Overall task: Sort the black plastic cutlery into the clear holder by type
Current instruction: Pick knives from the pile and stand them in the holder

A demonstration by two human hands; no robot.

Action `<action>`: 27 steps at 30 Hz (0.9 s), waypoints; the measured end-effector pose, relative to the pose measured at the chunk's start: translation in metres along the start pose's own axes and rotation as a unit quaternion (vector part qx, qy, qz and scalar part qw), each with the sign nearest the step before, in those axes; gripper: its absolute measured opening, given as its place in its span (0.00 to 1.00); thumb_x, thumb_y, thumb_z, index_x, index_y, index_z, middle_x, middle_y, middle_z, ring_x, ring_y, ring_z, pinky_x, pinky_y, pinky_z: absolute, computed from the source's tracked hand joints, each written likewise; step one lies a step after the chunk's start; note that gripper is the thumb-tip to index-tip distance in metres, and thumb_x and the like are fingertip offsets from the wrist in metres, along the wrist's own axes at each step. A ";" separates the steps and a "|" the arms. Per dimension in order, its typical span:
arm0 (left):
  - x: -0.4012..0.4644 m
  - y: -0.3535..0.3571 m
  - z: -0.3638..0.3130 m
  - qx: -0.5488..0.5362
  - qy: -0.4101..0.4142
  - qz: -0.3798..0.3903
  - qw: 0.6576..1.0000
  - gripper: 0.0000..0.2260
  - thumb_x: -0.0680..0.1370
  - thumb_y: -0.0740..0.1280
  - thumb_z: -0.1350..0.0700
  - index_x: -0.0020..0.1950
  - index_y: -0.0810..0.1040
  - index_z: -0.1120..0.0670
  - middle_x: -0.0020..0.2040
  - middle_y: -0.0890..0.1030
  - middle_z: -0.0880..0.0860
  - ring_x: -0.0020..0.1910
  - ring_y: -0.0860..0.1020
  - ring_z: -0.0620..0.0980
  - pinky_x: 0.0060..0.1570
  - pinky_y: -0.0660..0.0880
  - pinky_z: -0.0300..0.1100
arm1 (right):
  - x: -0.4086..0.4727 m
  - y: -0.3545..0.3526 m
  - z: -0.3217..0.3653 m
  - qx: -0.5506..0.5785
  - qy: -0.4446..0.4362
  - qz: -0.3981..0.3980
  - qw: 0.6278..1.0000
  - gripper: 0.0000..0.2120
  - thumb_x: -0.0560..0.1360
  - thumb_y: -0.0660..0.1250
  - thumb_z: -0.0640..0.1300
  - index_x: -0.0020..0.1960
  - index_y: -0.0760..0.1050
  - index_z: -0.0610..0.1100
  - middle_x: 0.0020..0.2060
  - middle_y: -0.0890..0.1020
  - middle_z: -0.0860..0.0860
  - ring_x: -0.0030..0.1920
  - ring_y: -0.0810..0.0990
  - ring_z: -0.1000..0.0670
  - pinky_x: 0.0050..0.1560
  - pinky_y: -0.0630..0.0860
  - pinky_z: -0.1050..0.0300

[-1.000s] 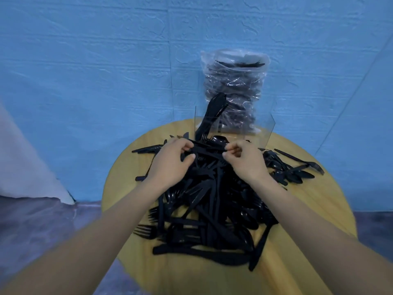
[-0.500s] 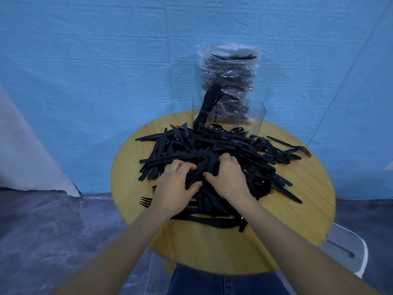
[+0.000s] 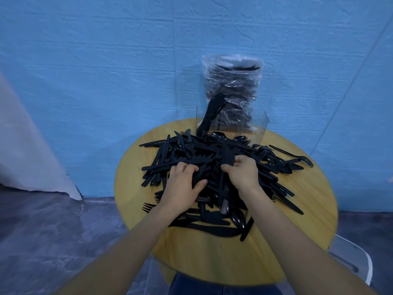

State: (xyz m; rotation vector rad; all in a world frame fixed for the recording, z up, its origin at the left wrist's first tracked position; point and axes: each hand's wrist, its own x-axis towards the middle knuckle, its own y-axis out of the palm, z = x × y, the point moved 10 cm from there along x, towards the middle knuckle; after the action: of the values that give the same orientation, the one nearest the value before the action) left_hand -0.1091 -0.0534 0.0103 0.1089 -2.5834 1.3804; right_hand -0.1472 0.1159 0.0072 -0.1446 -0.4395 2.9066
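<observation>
Cutlery (image 3: 212,158), all black plastic, sits in one big tangled heap on a round wooden surface (image 3: 204,254); forks, knives & spoons mixed, no sorting in the heap.

L to R: a white cloth (image 3: 27,150) hangs at the far left edge in front of the blue wall (image 3: 106,60). On the left side of the heap, long knife and fork handles stick out toward the surface's left rim. Left hand (image 3: 182,184) is down on the heap w/ fingers curled into the pieces, thumb spread to the right; its grip looks clenched around a few black pieces, exact ones can't be told. Right hand (image 3: 242,173) is just beside it, fingers and thumb pinching a flat black piece (image 3: 228,155) that stands up out of the heap's middle.

Behind the heap, at the far rim, stands the clear holder (image 3: 258,128); a bunch of black pieces leans upright in its left compartment. Behind that, against the wall, a clear plastic bag (image 3: 232,81) packed w/ more black cutlery. Right of the heap a lone fork (image 3: 295,155) lies apart near the rim. White chair (image 3: 353,260) shows at bottom right, past the surface.
</observation>
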 end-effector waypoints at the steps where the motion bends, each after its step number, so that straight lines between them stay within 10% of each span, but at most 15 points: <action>1: 0.002 0.001 -0.001 0.006 -0.002 0.001 1.000 0.22 0.78 0.62 0.45 0.69 0.68 0.53 0.63 0.68 0.50 0.63 0.62 0.48 0.62 0.62 0.38 | 0.002 -0.004 0.001 0.023 -0.004 -0.005 1.000 0.05 0.72 0.71 0.35 0.44 0.79 0.43 0.41 0.83 0.47 0.44 0.82 0.47 0.51 0.79 0.50; 16: 0.043 -0.003 -0.018 -0.030 -0.010 -0.033 0.999 0.04 0.80 0.62 0.52 0.48 0.71 0.51 0.48 0.72 0.48 0.51 0.66 0.48 0.54 0.67 0.45 | 0.022 -0.044 -0.002 0.234 -0.002 -0.060 0.970 0.05 0.75 0.68 0.36 0.47 0.76 0.45 0.37 0.78 0.52 0.35 0.74 0.54 0.36 0.68 0.62; 22: 0.060 -0.030 -0.015 -0.219 -0.042 -0.058 0.973 0.03 0.78 0.65 0.55 0.47 0.73 0.54 0.38 0.72 0.46 0.38 0.71 0.43 0.38 0.67 0.29 | 0.027 -0.050 -0.003 0.270 0.014 -0.073 0.960 0.04 0.77 0.66 0.36 0.50 0.76 0.42 0.36 0.77 0.53 0.32 0.71 0.55 0.33 0.67 0.62; 27: 0.072 -0.064 -0.010 -0.409 -0.072 -0.103 0.904 0.04 0.78 0.65 0.58 0.44 0.74 0.51 0.37 0.75 0.48 0.35 0.73 0.44 0.40 0.72 0.36 | 0.030 -0.055 0.006 0.288 0.004 -0.080 0.954 0.05 0.77 0.65 0.36 0.53 0.75 0.41 0.32 0.75 0.55 0.28 0.70 0.58 0.30 0.68 0.65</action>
State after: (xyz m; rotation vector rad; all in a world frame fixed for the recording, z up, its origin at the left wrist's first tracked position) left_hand -0.1672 -0.0785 0.0841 0.3395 -2.9264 0.1522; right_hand -0.1676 0.1720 0.0273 -0.0297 0.3871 2.7364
